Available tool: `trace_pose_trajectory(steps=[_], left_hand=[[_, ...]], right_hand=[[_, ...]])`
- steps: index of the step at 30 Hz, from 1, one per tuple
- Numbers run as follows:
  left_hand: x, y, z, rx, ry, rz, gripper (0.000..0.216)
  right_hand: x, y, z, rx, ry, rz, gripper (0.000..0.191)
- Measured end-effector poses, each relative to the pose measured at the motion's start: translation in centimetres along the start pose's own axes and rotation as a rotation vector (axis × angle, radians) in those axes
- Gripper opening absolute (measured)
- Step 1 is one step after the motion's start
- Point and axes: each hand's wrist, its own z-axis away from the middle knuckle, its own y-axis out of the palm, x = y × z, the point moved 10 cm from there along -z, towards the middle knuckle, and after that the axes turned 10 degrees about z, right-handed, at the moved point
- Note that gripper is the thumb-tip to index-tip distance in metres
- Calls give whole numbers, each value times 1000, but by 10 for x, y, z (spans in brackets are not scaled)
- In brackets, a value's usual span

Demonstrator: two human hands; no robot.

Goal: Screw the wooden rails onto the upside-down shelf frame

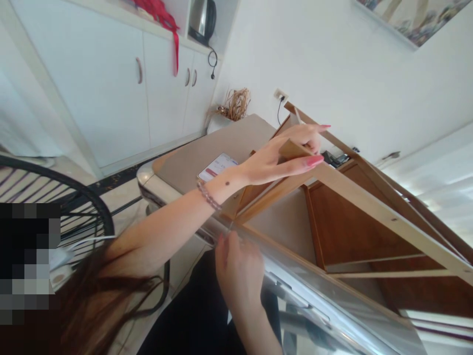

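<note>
My left hand (291, 153), with a beaded bracelet (209, 195) at its wrist, is closed over the end of a light wooden rail (354, 197). Its thumb lies along the near side, while one finger points outward. This rail belongs to a partly open wooden furniture frame (343, 212) with brown panels, resting on the table. Lower down, my right hand (240, 266) pinches at the frame's lower corner, by the table edge. A thin bit shows above its fingertips, too small to name. A phone (218, 166) with a lit screen lies beside my left forearm.
The table (185, 158) has a beige top and a shiny metallic edge. A black wire chair (84, 197) stands at left. Behind are white cabinets (111, 88), a kettle (202, 22), a pot of dried plants (232, 106) and a wall socket (281, 94) with a plugged-in cord.
</note>
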Motion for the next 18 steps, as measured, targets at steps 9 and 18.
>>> trace_pose_trajectory(steps=[9,18], left_hand=[[-3,4,0,-84,80,-296,64],[31,11,1,-71,-177,-196,91]], right_hand=[[-5,22,8,190,111,-216,24],[-16,59,33,320,528,-914,37]])
